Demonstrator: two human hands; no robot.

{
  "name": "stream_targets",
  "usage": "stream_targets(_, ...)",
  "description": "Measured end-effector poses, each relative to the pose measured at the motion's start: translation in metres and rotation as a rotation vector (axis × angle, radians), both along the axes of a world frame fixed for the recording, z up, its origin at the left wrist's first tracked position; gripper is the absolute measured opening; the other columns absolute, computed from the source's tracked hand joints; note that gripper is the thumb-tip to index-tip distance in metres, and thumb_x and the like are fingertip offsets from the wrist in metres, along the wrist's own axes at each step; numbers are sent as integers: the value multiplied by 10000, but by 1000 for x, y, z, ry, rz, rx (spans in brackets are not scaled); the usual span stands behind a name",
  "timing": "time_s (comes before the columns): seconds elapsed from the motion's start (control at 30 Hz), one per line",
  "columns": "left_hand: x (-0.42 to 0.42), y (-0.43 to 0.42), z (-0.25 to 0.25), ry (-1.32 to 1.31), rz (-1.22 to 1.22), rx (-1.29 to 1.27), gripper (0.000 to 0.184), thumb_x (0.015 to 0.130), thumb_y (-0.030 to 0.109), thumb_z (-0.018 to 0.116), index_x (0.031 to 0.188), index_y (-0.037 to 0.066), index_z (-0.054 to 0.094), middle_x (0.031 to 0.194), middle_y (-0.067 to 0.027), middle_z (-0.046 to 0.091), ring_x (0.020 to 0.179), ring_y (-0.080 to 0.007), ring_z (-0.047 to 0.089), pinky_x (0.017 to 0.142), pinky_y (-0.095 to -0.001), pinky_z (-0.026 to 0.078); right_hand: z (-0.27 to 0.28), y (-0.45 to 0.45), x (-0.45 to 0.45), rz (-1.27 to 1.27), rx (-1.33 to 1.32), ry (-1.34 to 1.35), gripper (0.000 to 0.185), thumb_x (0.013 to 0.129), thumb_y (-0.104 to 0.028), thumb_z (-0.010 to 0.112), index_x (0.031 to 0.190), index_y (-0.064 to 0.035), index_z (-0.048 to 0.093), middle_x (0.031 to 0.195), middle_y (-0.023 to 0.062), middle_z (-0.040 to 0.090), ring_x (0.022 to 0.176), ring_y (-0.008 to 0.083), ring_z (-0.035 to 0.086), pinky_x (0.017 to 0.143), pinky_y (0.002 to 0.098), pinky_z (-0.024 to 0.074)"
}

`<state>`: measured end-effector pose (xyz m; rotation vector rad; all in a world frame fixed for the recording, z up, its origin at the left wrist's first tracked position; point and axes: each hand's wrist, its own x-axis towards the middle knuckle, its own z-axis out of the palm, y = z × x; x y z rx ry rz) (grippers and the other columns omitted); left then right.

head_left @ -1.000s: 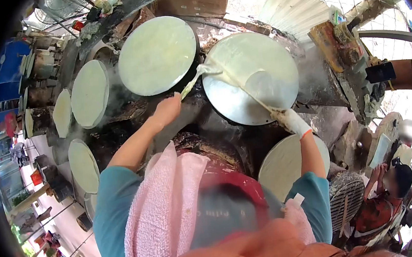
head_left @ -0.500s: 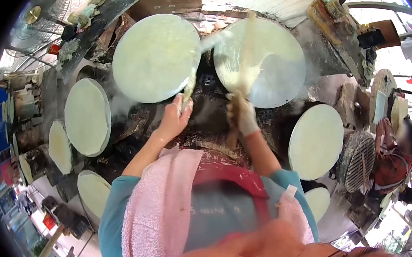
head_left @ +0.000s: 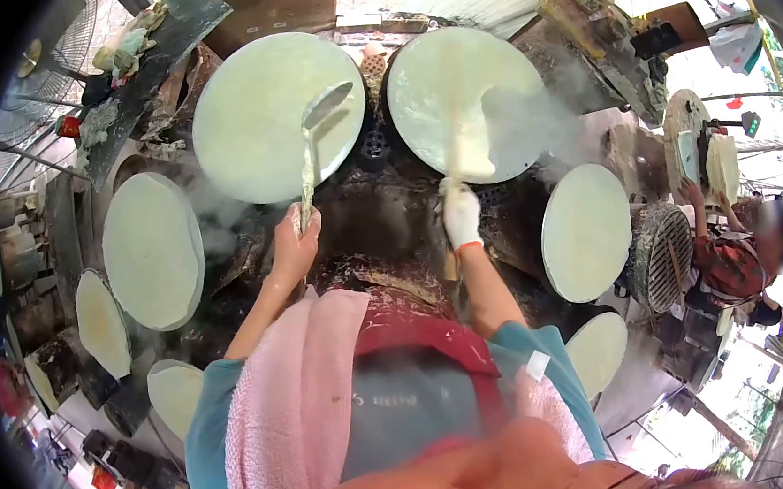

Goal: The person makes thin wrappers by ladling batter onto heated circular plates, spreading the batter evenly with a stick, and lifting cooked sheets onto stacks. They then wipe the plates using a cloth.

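My left hand (head_left: 296,246) is closed around the batter-crusted handle of a ladle (head_left: 326,107), whose bowl hangs over the left round griddle (head_left: 242,108). That griddle is coated with a pale green-yellow batter layer. In a white glove, my right hand (head_left: 462,219) grips a long wooden spreader (head_left: 451,111), blurred by motion. The spreader reaches across the right round griddle (head_left: 410,92). Wet batter (head_left: 471,147) pools beside its blade, and a greyer patch (head_left: 517,124) shows at the griddle's right side.
More round griddles with pale sheets stand left (head_left: 153,253) and right (head_left: 586,233). Steam drifts around them. A slanted dark board (head_left: 157,64) and cardboard (head_left: 275,15) lie at the back. At far right a co-worker (head_left: 741,253) handles a stack of pale sheets (head_left: 723,170).
The ladle has swung up, its bowl now over the left griddle. Batter has spread over more of the right griddle, shrinking the grey area. The view has shifted slightly.
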<state>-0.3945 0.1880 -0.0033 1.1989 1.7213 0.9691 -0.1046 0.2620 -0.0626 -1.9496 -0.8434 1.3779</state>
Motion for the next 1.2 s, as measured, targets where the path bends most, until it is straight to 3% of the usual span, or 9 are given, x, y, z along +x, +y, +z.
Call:
stream_targets(0.07, 12, -5, 0, -44, 20, -11, 102, 919, 128, 558, 941, 29, 565, 661, 19, 493, 577, -64, 426, 536, -236, 367, -26, -12, 8, 463, 183, -596, 376, 938, -402, 474, 952, -41, 576, 787, 243, 647, 760, 406, 644, 670, 488, 493)
stream_targets(0.13, 26, -7, -7, -91, 39, -17, 82, 926, 124, 548, 934, 43, 552, 637, 30, 474, 532, -54, 415, 495, -226, 347, -23, -12, 38, 402, 22, -672, 357, 945, -376, 440, 1008, -47, 562, 883, 265, 649, 863, 447, 619, 733, 527, 479)
stream_targets(0.27, 61, -12, -9, -135, 85, -45, 55, 939, 121, 534, 915, 73, 520, 597, 48, 429, 435, -37, 373, 412, -208, 288, -33, 14, 115, 170, 141, -647, 384, 940, -369, 481, 920, -4, 598, 815, 246, 657, 813, 426, 638, 703, 476, 500)
stream_targets(0.4, 103, -11, 26, -283, 220, -166, 61, 939, 127, 538, 905, 82, 514, 592, 50, 421, 411, -40, 362, 391, -212, 274, -15, 15, 120, 177, -4, -121, 406, 944, -385, 467, 897, -6, 608, 746, 237, 651, 738, 408, 641, 637, 461, 496)
stream_targets(0.5, 123, -13, 34, -273, 285, -143, 72, 936, 126, 534, 894, 74, 509, 580, 44, 425, 409, -42, 370, 385, -217, 277, -37, -19, 130, 667, 111, -612, 400, 958, -377, 390, 976, -14, 558, 732, 243, 642, 750, 426, 636, 650, 533, 484)
stream_targets(0.67, 152, -18, 46, -209, 321, -152, 75, 935, 123, 528, 893, 65, 509, 590, 37, 440, 411, -45, 381, 389, -217, 285, -33, 37, 197, 429, 148, -710, 381, 957, -374, 415, 913, -24, 559, 750, 256, 639, 764, 436, 629, 661, 524, 490)
stream_targets(0.77, 169, -14, 51, -190, 295, -157, 62, 931, 110, 525, 892, 65, 508, 575, 39, 431, 418, -47, 383, 394, -216, 293, -34, 47, 199, 341, 214, -371, 438, 962, -392, 408, 945, -8, 617, 832, 271, 638, 826, 464, 603, 692, 510, 487)
stream_targets(0.9, 178, -6, 51, -200, 283, -176, 68, 934, 115, 530, 899, 62, 505, 564, 36, 421, 399, -54, 372, 375, -222, 281, -47, -2, 202, 593, -75, -631, 561, 956, -451, 395, 1394, -103, 353, 882, 221, 670, 815, 415, 639, 682, 503, 499)
stream_targets(1.2, 189, -21, 42, -226, 319, -233, 86, 942, 128, 537, 946, 48, 505, 566, 21, 445, 375, -60, 378, 358, -225, 279, -46, 193, 239, 545, 162, -1120, 490, 913, -321, 499, 1286, -6, 456, 930, 197, 671, 795, 338, 678, 672, 417, 562)
